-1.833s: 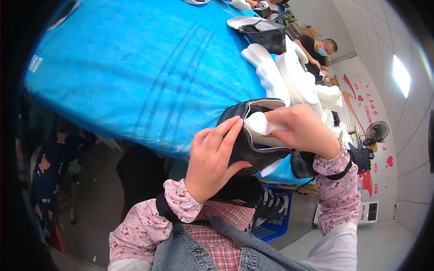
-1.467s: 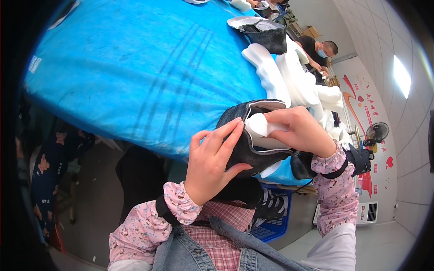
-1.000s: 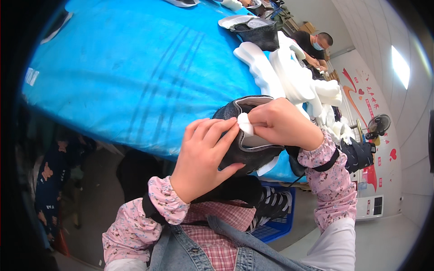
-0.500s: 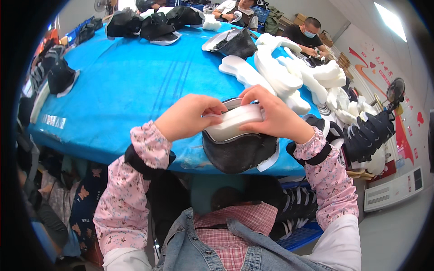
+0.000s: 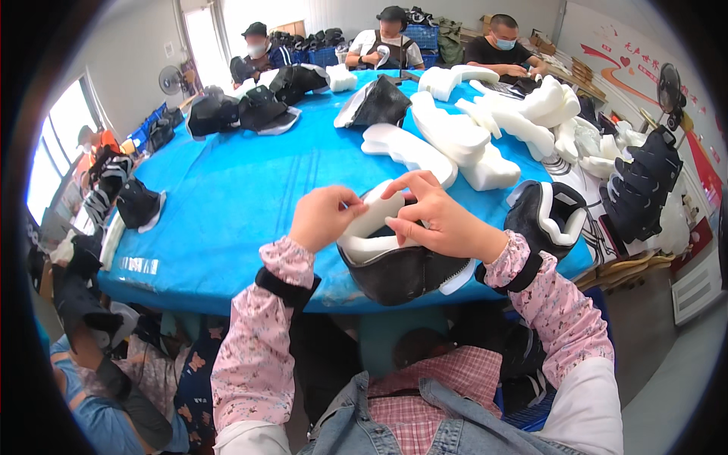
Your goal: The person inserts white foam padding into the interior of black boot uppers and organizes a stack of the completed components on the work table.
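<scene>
A black boot is held at the near edge of the table, which is covered in blue cloth. A white foam liner sits in the boot's opening, and both hands are closed on it. The left hand is pinched on the liner's left side with the fingers curled around its edge. The right hand is laid over the liner's top, with the fingertips pressed onto the foam and the palm resting against the boot's rim.

Just to the right of the held boot, near the table's right edge, a 2nd black boot with a white lining is seen lying on its side. Behind the hands, toward the middle of the table, loose white foam pieces are piled, and more are heaped toward the far right corner. Black boots are grouped at the far left corner, and another black boot lies at the left edge. A tall black boot with straps stands just beyond the right edge. 3 seated people are seen at the far edge of the table.
</scene>
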Demonstrator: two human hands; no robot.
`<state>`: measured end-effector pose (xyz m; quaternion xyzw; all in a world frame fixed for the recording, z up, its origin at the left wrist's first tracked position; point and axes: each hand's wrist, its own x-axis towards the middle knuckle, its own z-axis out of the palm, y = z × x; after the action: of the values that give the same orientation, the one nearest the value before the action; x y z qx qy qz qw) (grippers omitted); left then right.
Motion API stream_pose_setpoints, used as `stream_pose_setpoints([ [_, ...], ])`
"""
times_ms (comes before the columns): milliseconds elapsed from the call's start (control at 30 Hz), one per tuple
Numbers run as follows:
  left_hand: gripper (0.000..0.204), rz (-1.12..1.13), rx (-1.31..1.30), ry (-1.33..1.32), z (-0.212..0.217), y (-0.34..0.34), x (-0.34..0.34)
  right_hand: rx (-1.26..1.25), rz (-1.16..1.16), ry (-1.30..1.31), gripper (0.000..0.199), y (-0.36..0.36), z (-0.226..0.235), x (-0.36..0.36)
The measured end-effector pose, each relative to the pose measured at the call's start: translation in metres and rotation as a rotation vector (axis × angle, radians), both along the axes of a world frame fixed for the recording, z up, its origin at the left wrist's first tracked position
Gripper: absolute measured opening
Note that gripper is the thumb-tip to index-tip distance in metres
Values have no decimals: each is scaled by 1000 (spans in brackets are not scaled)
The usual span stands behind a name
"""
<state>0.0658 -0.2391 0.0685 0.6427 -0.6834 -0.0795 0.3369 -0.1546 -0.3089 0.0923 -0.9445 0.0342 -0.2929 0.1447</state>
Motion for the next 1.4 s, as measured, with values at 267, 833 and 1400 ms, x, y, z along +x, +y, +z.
stream_pose_setpoints([
  [267,31,60,-82,-186,2,22,-32,235,-282,27,22,-17,-15,3],
  [833,20,273,-278,-28,-23,31,-31,42,-313,167,18,-20,-16,26],
  [1400,18,295,-282,-1,-22,36,-19,51,-324,136,15,-20,-14,51],
])
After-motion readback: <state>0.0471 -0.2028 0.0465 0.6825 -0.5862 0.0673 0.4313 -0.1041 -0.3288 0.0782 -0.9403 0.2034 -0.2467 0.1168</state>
